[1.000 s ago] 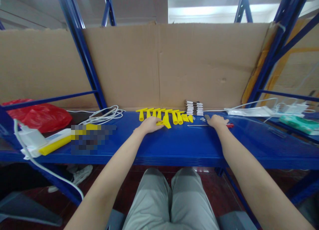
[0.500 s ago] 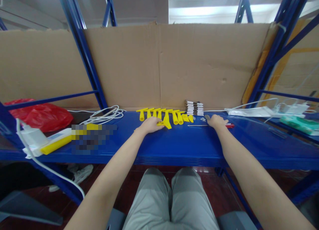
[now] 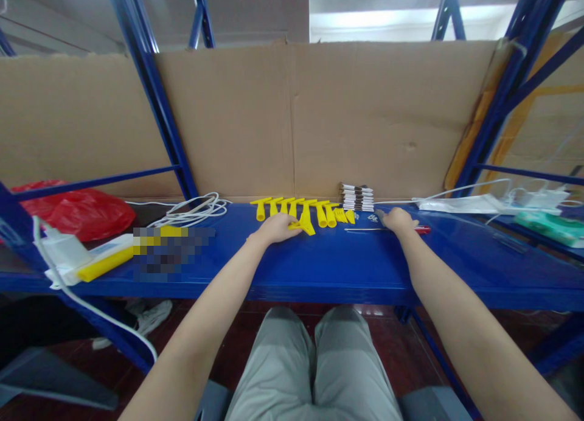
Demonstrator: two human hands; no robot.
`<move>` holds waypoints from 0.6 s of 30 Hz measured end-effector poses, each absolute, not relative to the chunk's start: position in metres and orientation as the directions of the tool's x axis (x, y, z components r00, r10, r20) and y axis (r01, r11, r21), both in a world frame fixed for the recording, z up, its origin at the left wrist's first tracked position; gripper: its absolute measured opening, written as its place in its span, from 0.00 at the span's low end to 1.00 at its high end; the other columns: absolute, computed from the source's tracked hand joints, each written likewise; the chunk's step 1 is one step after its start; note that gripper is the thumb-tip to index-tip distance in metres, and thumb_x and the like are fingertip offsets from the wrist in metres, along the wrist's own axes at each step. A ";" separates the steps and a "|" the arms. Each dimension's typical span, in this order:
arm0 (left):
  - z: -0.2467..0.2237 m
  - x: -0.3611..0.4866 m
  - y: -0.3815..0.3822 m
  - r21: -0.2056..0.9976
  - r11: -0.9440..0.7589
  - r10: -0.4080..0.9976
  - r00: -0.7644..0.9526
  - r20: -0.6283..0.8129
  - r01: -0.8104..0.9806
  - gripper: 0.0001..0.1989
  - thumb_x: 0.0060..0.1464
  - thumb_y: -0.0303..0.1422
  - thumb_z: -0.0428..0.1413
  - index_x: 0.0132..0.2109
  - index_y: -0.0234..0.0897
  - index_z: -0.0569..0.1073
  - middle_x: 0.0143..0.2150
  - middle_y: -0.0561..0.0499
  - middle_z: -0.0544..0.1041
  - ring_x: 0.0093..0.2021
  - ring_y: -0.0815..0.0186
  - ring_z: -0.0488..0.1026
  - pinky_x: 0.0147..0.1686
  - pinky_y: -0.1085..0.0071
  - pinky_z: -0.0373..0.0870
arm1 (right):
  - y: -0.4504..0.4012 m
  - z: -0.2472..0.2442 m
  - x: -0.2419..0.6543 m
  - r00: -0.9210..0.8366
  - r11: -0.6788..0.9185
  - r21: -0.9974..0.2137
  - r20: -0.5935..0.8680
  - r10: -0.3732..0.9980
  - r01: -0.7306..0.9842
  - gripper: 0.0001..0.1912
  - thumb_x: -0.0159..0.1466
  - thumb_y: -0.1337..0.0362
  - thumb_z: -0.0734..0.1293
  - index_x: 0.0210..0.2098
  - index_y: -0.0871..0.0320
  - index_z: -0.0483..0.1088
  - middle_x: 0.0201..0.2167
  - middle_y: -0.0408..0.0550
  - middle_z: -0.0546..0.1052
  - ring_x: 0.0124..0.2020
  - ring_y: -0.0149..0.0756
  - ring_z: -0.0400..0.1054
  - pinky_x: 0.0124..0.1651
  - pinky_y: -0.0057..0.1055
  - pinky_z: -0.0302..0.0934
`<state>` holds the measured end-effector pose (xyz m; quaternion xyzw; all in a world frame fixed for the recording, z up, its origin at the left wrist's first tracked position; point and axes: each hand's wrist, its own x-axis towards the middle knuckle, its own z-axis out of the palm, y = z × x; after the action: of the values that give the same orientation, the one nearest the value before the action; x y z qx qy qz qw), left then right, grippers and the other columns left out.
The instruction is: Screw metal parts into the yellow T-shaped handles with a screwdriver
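Note:
My left hand [image 3: 275, 227] is closed on a yellow plastic piece [image 3: 306, 227] with a flared end, like a scraper handle, held low over the blue shelf. Behind it stands a row of similar yellow T-shaped handles [image 3: 260, 210]. Several small yellow wedge pieces [image 3: 340, 215] lie to the right of the row. My right hand [image 3: 398, 219] is closed at the shelf surface, with a small grey flat thing at its fingertips that I cannot make out. Under that hand runs a screwdriver [image 3: 425, 229] with a red handle. Tiny metal parts [image 3: 371, 218], perhaps screws, lie just left of the fingers.
A stack of white and dark strips [image 3: 357, 198] stands against the cardboard backboard [image 3: 365, 117]. White cables [image 3: 196, 209] coil at the left, near a red plastic bag [image 3: 82, 211]. At the right are a white power strip [image 3: 542, 197] and a green packet [image 3: 547, 226].
The view has shifted very slightly. My right fingers have moved a little at the grey thing; the left hand keeps its hold on the yellow piece.

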<state>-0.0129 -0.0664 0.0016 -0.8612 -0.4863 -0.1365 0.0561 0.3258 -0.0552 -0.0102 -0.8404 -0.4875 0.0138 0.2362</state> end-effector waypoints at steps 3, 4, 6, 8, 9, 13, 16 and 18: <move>0.001 -0.013 -0.066 0.028 -0.524 0.819 0.495 0.288 0.851 0.17 0.56 0.42 0.52 0.42 0.38 0.79 0.41 0.47 0.81 0.40 0.60 0.76 0.37 0.71 0.66 | -0.056 -0.008 0.326 0.580 -0.457 -0.472 0.153 0.800 0.754 0.26 0.62 0.50 0.62 0.49 0.65 0.72 0.50 0.68 0.73 0.55 0.56 0.65 0.57 0.55 0.52; 0.001 -0.013 -0.066 0.027 -0.525 0.819 0.497 0.289 0.850 0.17 0.56 0.42 0.52 0.42 0.37 0.79 0.41 0.47 0.81 0.40 0.60 0.76 0.37 0.71 0.66 | -0.057 -0.006 0.326 0.585 -0.450 -0.488 0.164 0.794 0.748 0.24 0.62 0.52 0.62 0.47 0.64 0.73 0.49 0.67 0.74 0.54 0.55 0.65 0.57 0.54 0.52; 0.001 -0.013 -0.065 0.028 -0.526 0.820 0.498 0.284 0.850 0.17 0.56 0.42 0.52 0.43 0.38 0.79 0.41 0.47 0.81 0.39 0.60 0.76 0.36 0.72 0.66 | -0.059 -0.003 0.325 0.599 -0.431 -0.517 0.214 0.772 0.740 0.18 0.62 0.58 0.62 0.43 0.64 0.74 0.47 0.65 0.75 0.53 0.54 0.66 0.56 0.53 0.53; 0.001 -0.014 -0.064 0.029 -0.525 0.821 0.497 0.282 0.851 0.17 0.56 0.42 0.52 0.44 0.38 0.79 0.41 0.47 0.81 0.40 0.60 0.76 0.37 0.71 0.67 | -0.061 0.000 0.324 0.613 -0.395 -0.560 0.274 0.741 0.728 0.13 0.60 0.62 0.62 0.38 0.63 0.74 0.43 0.63 0.76 0.50 0.53 0.68 0.53 0.50 0.56; 0.000 -0.014 -0.064 0.030 -0.524 0.821 0.495 0.284 0.851 0.17 0.56 0.42 0.52 0.45 0.38 0.79 0.42 0.47 0.81 0.41 0.60 0.76 0.38 0.71 0.67 | -0.061 0.001 0.323 0.610 -0.358 -0.593 0.300 0.734 0.721 0.10 0.59 0.64 0.62 0.35 0.62 0.74 0.40 0.62 0.76 0.47 0.52 0.68 0.51 0.47 0.57; -0.001 -0.013 -0.064 0.038 -0.523 0.819 0.490 0.298 0.852 0.18 0.56 0.43 0.52 0.47 0.39 0.78 0.47 0.47 0.80 0.47 0.58 0.75 0.42 0.70 0.68 | -0.061 0.005 0.310 0.482 -0.032 -0.784 0.349 0.804 0.620 0.08 0.56 0.65 0.64 0.21 0.58 0.65 0.22 0.47 0.70 0.30 0.37 0.66 0.35 0.31 0.58; 0.000 -0.011 -0.066 0.036 -0.519 0.825 0.490 0.282 0.854 0.19 0.56 0.42 0.52 0.48 0.38 0.78 0.47 0.46 0.80 0.46 0.58 0.76 0.41 0.70 0.68 | -0.062 0.004 0.287 0.274 0.125 -0.875 0.278 0.921 0.468 0.10 0.55 0.63 0.64 0.19 0.56 0.61 0.15 0.38 0.59 0.19 0.28 0.54 0.25 0.27 0.49; 0.001 -0.010 -0.068 0.033 -0.520 0.827 0.493 0.272 0.854 0.18 0.56 0.42 0.52 0.48 0.38 0.78 0.46 0.46 0.80 0.44 0.58 0.76 0.41 0.69 0.68 | -0.065 0.002 0.269 0.154 0.164 -0.890 0.250 0.956 0.425 0.09 0.52 0.63 0.65 0.20 0.57 0.62 0.14 0.36 0.57 0.18 0.26 0.50 0.23 0.26 0.45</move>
<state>-0.0098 -0.0679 0.0010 -0.8623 -0.4872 -0.1277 0.0527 0.2687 -0.0649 0.0019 -0.5854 -0.5896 0.2742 0.4843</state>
